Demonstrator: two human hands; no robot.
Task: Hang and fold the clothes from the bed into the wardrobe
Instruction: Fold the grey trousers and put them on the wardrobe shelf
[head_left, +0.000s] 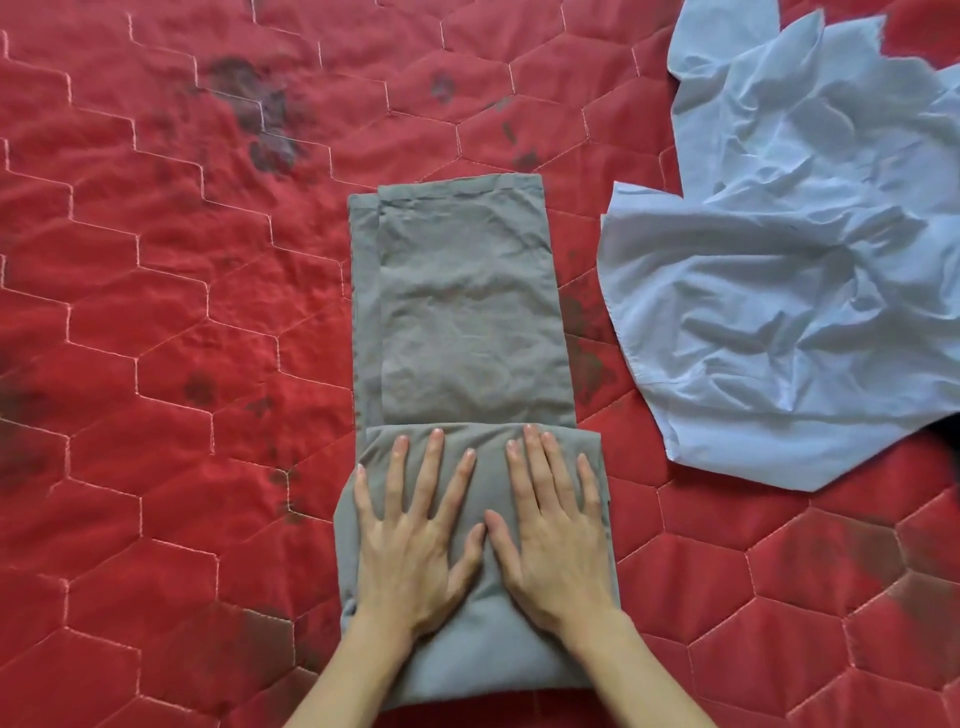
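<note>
A red quilted bedspread (156, 312) fills the view, stitched in pale hexagons and marked with dark blotches; to the right lies a crumpled light blue shirt (779, 312), spread loosely, its near edge just beside the grey piece but apart from it; nothing lies over the hands or the cloth under them. The grey garment (467, 312) sits in the middle of the bed, folded into a long narrow strip running away from the person; its far part is flat and creased, with a second layer showing along the left edge; its near part is doubled over into a thicker, wider fold. The left hand (415, 545) and right hand (556, 545) rest side by side on that fold, palms down, fingers (431, 467) straight and spread wide, pressing the cloth and gripping nothing; the thumbs almost meet.
</note>
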